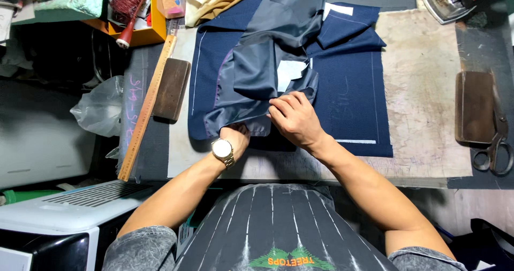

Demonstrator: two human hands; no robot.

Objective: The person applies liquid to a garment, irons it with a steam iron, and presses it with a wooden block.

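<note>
At frame centre we pinched the grey lining [251, 73] with our right hand [294, 118] while our left hand [235, 139] gripped its lower edge on the navy cloth [348, 94]; an uneven pull could have skewed it.

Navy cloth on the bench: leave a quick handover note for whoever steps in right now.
Left hand: tucked under the lower edge of the grey lining, wrist with watch showing.
Right hand: fingers pinching the lining's edge beside the white patch.
Navy cloth lies flat on the pad, chalk lines drawn, lining folded over it.
Ruler and wood block to the left, scissors to the right.
Lining edge not yet laid flat.
</note>
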